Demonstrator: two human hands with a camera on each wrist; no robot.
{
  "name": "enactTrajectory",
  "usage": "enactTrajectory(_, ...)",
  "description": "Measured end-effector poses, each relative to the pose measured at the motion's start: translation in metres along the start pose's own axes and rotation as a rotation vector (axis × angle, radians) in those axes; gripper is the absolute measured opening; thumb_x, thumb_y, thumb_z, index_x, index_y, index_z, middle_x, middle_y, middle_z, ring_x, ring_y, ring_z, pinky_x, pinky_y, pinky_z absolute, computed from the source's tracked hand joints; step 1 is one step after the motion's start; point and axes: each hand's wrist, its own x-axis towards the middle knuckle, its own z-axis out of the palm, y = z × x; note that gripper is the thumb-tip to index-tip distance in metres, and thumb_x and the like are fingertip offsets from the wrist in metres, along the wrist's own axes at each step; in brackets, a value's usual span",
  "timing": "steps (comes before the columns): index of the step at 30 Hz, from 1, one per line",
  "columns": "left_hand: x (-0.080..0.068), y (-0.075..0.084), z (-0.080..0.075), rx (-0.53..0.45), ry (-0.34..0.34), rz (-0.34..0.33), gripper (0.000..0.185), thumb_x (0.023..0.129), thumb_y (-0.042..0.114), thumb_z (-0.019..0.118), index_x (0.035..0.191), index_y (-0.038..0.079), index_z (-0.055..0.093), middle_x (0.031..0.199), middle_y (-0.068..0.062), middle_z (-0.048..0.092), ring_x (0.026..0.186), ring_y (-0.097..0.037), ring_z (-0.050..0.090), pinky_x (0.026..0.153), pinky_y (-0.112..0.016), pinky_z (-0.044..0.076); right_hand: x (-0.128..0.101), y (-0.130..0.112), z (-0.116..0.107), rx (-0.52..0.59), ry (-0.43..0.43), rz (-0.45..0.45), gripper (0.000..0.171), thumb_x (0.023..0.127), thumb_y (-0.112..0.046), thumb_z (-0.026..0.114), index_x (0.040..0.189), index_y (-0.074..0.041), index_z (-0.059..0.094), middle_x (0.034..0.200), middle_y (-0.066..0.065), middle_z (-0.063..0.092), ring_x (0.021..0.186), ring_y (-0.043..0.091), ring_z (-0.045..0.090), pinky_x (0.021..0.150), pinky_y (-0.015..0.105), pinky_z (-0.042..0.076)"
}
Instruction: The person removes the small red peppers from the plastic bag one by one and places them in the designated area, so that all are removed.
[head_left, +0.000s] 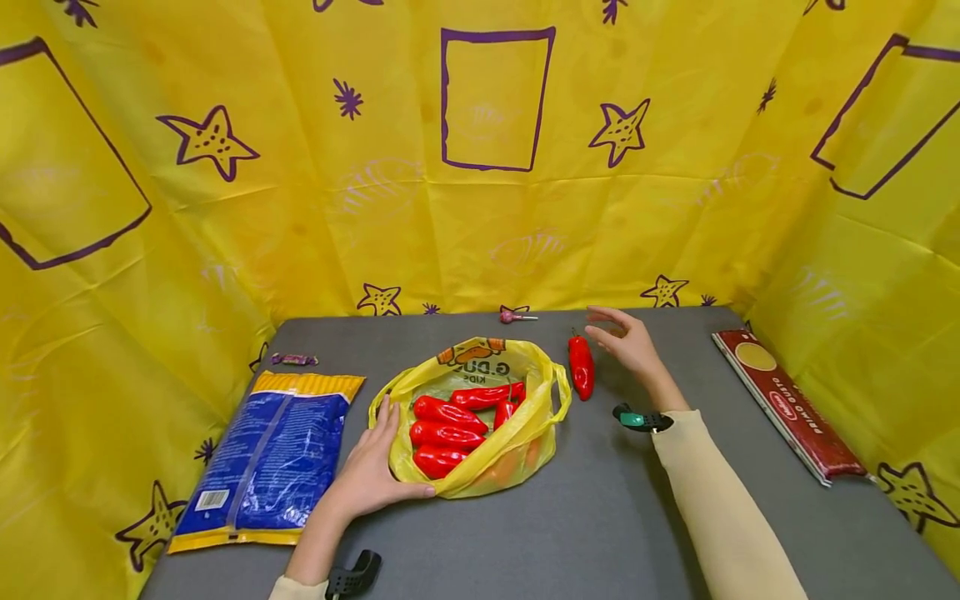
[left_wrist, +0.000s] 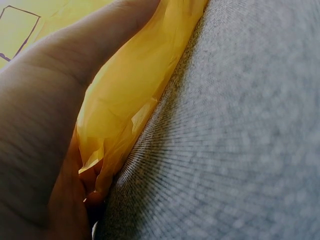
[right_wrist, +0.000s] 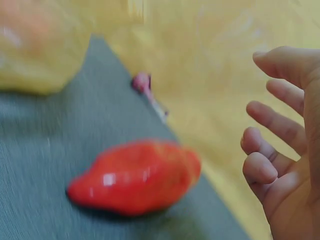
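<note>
Two hands work over the grey table [head_left: 600, 517]: nearest the front edge, the left hand [head_left: 371, 475] lies flat with straight fingers against the near-left side of the yellow plastic bag [head_left: 517, 442], pressing its thin wall to the surface, as the left wrist view confirms. That bag sits near the table's middle, mouth gaping upward, and holds at least four red peppers [head_left: 448, 433] piled side by side; something orange seems to show through the wall lower down, though I cannot tell what. Because only a flat palm steadies the floppy plastic, I judge the bag could slide or slump and let the peppers roll toward the front edge. Farther back, the right hand [head_left: 628, 342] hovers open, fingers loosely spread and holding nothing, just beside a loose red pepper [head_left: 581, 368] lying on the table right of the bag's handle; being smooth and tapered, it may roll away if brushed. A lollipop [head_left: 516, 316] rests at the back edge.
</note>
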Motion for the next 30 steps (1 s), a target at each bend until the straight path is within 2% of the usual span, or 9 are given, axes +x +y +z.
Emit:
enactTrajectory(3, -0.001, 0.0, 0.001, 0.006, 0.004, 0.001, 0.148, 0.067, 0.078, 0.086, 0.171, 0.006, 0.008, 0.179, -0.01, -0.011, 0.157, -0.057, 0.017, 0.117, -0.078, 0.027, -0.004, -0.016, 0.004, 0.006, -0.021, -0.076, 0.05, 0.102, -0.025, 0.074, 0.149, -0.012, 0.062, 0.138, 0.02, 0.068, 0.098, 0.034, 0.07, 0.079, 0.021, 0.056)
enactTrajectory(7, -0.001, 0.0, 0.0, 0.011, 0.004, 0.004, 0.148, 0.067, 0.078, 0.085, 0.171, 0.006, 0.007, 0.179, -0.01, -0.01, 0.156, -0.058, 0.018, 0.117, -0.078, 0.028, -0.01, -0.041, 0.01, 0.017, -0.057, -0.175, 0.046, 0.102, -0.015, 0.073, 0.147, -0.01, 0.064, 0.134, 0.01, 0.071, 0.088, 0.026, 0.067, 0.075, 0.022, 0.053)
enactTrajectory(9, -0.001, 0.001, -0.001, 0.011, 0.006, 0.006, 0.147, 0.068, 0.076, 0.086, 0.171, 0.006, 0.007, 0.179, -0.011, -0.01, 0.156, -0.058, 0.018, 0.116, -0.078, 0.027, -0.013, -0.052, 0.013, 0.032, -0.085, -0.217, 0.045, 0.1, -0.009, 0.074, 0.145, -0.008, 0.065, 0.132, 0.007, 0.072, 0.086, 0.026, 0.067, 0.073, 0.023, 0.053)
enactTrajectory(13, 0.0, 0.0, -0.001, 0.017, 0.008, 0.01, 0.147, 0.068, 0.075, 0.087, 0.171, 0.005, 0.007, 0.179, -0.013, -0.009, 0.155, -0.059, 0.018, 0.116, -0.079, 0.027, -0.02, -0.068, 0.021, 0.031, -0.158, -0.301, 0.047, 0.097, -0.002, 0.074, 0.143, -0.006, 0.066, 0.133, 0.011, 0.071, 0.085, 0.028, 0.068, 0.072, 0.024, 0.055)
enactTrajectory(16, 0.0, -0.001, 0.0, 0.016, 0.005, 0.007, 0.147, 0.068, 0.076, 0.086, 0.171, 0.006, 0.008, 0.179, -0.011, -0.009, 0.156, -0.058, 0.018, 0.117, -0.078, 0.027, -0.024, -0.075, 0.027, 0.005, -0.199, -0.354, 0.047, 0.096, 0.0, 0.075, 0.142, -0.005, 0.067, 0.133, 0.018, 0.07, 0.084, 0.024, 0.07, 0.069, 0.026, 0.055)
enactTrajectory(22, 0.001, -0.001, 0.001, 0.011, -0.002, -0.004, 0.148, 0.067, 0.078, 0.085, 0.171, 0.008, 0.007, 0.179, -0.009, -0.01, 0.157, -0.057, 0.018, 0.118, -0.077, 0.027, -0.028, -0.091, 0.04, -0.03, -0.275, -0.408, 0.046, 0.095, -0.001, 0.077, 0.14, -0.007, 0.069, 0.13, 0.014, 0.072, 0.08, 0.019, 0.069, 0.065, 0.028, 0.053)
enactTrajectory(30, -0.003, 0.001, -0.001, 0.012, 0.018, 0.006, 0.147, 0.067, 0.076, 0.086, 0.171, 0.005, 0.01, 0.179, -0.013, -0.008, 0.155, -0.059, 0.019, 0.116, -0.078, 0.028, -0.017, -0.102, 0.062, -0.082, -0.365, -0.447, 0.043, 0.097, -0.008, 0.078, 0.138, -0.01, 0.07, 0.133, 0.013, 0.071, 0.077, 0.018, 0.067, 0.064, 0.029, 0.052)
